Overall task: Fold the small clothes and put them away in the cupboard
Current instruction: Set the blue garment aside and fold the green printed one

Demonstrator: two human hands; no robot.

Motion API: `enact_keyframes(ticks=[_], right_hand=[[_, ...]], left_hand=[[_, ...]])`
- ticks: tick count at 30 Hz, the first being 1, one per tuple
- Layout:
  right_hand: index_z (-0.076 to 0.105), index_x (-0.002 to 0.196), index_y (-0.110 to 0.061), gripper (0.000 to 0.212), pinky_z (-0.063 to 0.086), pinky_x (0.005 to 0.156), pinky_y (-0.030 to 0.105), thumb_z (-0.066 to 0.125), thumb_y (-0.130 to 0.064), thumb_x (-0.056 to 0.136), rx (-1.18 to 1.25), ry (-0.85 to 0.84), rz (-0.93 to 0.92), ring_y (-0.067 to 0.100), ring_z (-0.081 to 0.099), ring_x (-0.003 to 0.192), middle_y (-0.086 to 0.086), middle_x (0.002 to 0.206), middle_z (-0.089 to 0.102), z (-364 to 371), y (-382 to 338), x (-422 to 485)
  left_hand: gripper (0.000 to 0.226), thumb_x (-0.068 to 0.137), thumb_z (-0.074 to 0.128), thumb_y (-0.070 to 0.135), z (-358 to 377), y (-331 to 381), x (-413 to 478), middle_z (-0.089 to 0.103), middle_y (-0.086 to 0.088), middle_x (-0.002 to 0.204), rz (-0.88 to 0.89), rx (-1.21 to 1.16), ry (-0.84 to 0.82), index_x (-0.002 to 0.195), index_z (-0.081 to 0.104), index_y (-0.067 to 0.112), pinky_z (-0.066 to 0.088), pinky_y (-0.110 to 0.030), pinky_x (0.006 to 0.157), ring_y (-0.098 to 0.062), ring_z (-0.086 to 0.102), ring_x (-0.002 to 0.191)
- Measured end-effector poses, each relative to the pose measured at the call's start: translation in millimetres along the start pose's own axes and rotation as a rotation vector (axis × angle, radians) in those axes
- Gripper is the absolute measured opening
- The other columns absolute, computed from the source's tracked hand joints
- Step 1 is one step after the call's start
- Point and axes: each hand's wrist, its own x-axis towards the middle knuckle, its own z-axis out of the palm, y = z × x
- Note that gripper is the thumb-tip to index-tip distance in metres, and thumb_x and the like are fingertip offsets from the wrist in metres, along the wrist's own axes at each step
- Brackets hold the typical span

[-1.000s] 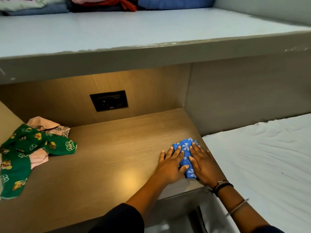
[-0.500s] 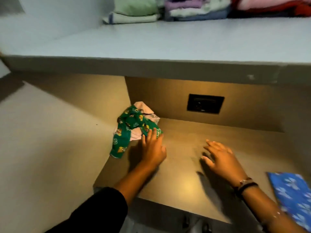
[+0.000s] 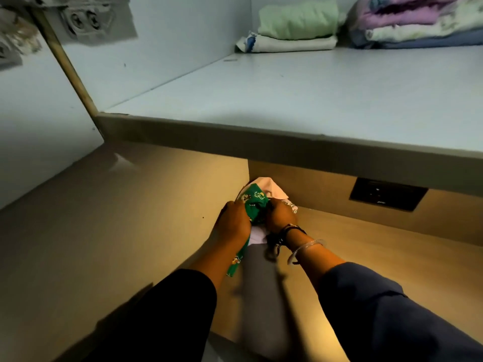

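Observation:
A green printed garment (image 3: 254, 206) lies bunched with a pink garment (image 3: 269, 188) in the back left corner of the wooden shelf (image 3: 392, 259). My left hand (image 3: 234, 222) grips the green cloth from the left. My right hand (image 3: 281, 216) grips the same bunch from the right. A tail of the green cloth (image 3: 235, 263) hangs down under my left wrist. A bit of white or pale pink fabric (image 3: 257, 236) shows between my wrists. The blue folded piece is out of view.
A grey upper shelf (image 3: 287, 100) juts out above my hands, with folded green and white linens (image 3: 295, 27) and a purple and blue stack (image 3: 415, 22) at its back. A black socket plate (image 3: 386, 197) sits on the back wall. A side panel (image 3: 104, 218) closes the left.
Both hands left the blue folded piece, moved left across the shelf and closed on the green and pink bunch. The view swung left, so the blue piece dropped out of view.

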Motion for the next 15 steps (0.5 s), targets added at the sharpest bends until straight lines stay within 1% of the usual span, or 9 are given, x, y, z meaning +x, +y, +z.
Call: enact_keyframes(ticks=[1, 3, 5, 7, 9, 10, 11, 13, 15], right_hand=[[0.066, 0.116, -0.012, 0.029, 0.047, 0.088, 0.033, 0.051, -0.018, 0.092, 0.038, 0.021, 0.018, 0.035, 0.061, 0.109, 0.015, 0.118, 0.067, -0.5, -0.1, 1.1], [0.07, 0.105, -0.012, 0.023, 0.052, 0.088, 0.039, 0.051, -0.017, 0.092, 0.099, 0.094, -0.008, 0.035, 0.063, 0.102, 0.015, 0.111, 0.069, -3.7, 2.0, -2.4], [0.069, 0.092, -0.01, 0.019, 0.052, 0.084, 0.045, 0.053, -0.021, 0.092, 0.119, 0.164, -0.051, 0.034, 0.06, 0.096, 0.015, 0.106, 0.065, -14.5, 6.1, -11.6], [0.065, 0.086, -0.01, 0.015, 0.05, 0.076, 0.039, 0.056, -0.021, 0.092, 0.215, 0.192, -0.078, 0.026, 0.057, 0.087, 0.011, 0.096, 0.059, -32.5, 11.0, -26.1], [0.058, 0.074, -0.014, 0.018, 0.042, 0.06, 0.029, 0.058, -0.015, 0.092, 0.39, 0.158, -0.105, 0.013, 0.051, 0.065, 0.005, 0.075, 0.056, -55.5, 17.3, -44.8], [0.055, 0.067, -0.017, 0.025, 0.037, 0.054, 0.026, 0.059, -0.013, 0.091, 0.47, 0.134, -0.115, 0.008, 0.046, 0.056, -0.001, 0.064, 0.053, -67.2, 19.4, -53.6], [0.052, 0.061, -0.02, 0.032, 0.034, 0.05, 0.023, 0.059, -0.012, 0.091, 0.541, 0.108, -0.115, 0.004, 0.042, 0.051, -0.007, 0.057, 0.051, -79.7, 21.5, -63.7], [0.048, 0.055, -0.022, 0.039, 0.03, 0.049, 0.022, 0.06, -0.014, 0.09, 0.638, 0.083, -0.087, 0.004, 0.039, 0.051, -0.008, 0.054, 0.046, -103.6, 23.6, -85.0], [0.047, 0.056, -0.022, 0.037, 0.033, 0.052, 0.026, 0.063, -0.018, 0.089, 0.675, 0.122, -0.053, 0.009, 0.04, 0.056, -0.003, 0.058, 0.045, -126.6, 25.9, -103.6]], left_hand=[[0.039, 0.098, 0.035, 0.022, 0.1, 0.8, 2.0, 0.063, -0.02, 0.125, -0.09, -0.08, -0.028, 0.121, 0.059, 0.003, 0.048, -0.041, 0.094, -0.036, 0.06, 0.112], [0.035, 0.095, 0.041, 0.019, -1.8, 3.8, 3.0, 0.065, -0.018, 0.12, -0.088, -0.068, -0.057, 0.117, 0.061, 0.002, 0.05, -0.039, 0.089, -0.036, 0.061, 0.108], [0.029, 0.089, 0.055, 0.017, -4.6, 7.0, -2.4, 0.063, -0.015, 0.114, 0.097, 0.071, 0.019, 0.114, 0.062, 0.005, 0.05, -0.04, 0.084, -0.035, 0.061, 0.105], [0.025, 0.085, 0.061, 0.017, -3.5, 5.8, -8.2, 0.061, -0.014, 0.109, 0.399, 0.209, 0.148, 0.108, 0.065, 0.008, 0.046, -0.04, 0.087, -0.035, 0.056, 0.104], [0.019, 0.084, 0.063, 0.015, 2.4, 4.8, -13.6, 0.061, -0.017, 0.11, 0.572, 0.109, 0.174, 0.101, 0.062, 0.005, 0.041, -0.043, 0.091, -0.037, 0.054, 0.105], [0.024, 0.083, 0.066, 0.014, 5.0, 5.5, -16.8, 0.061, -0.018, 0.113, 0.582, -0.03, 0.112, 0.104, 0.06, 0.003, 0.042, -0.043, 0.091, -0.036, 0.054, 0.106], [0.032, 0.083, 0.068, 0.012, 5.1, 10.1, -22.4, 0.062, -0.017, 0.115, 0.536, -0.189, -0.014, 0.112, 0.057, 0.003, 0.046, -0.042, 0.091, -0.034, 0.056, 0.107], [0.042, 0.086, 0.065, 0.005, 3.6, 23.3, -37.0, 0.065, -0.011, 0.114, 0.397, -0.485, -0.355, 0.126, 0.051, 0.008, 0.054, -0.038, 0.088, -0.026, 0.061, 0.105], [0.028, 0.091, 0.057, -0.004, 5.3, 35.8, -57.9, 0.064, -0.01, 0.099, 0.399, -0.608, -0.606, 0.118, 0.057, 0.002, 0.052, -0.029, 0.078, -0.019, 0.06, 0.091]])
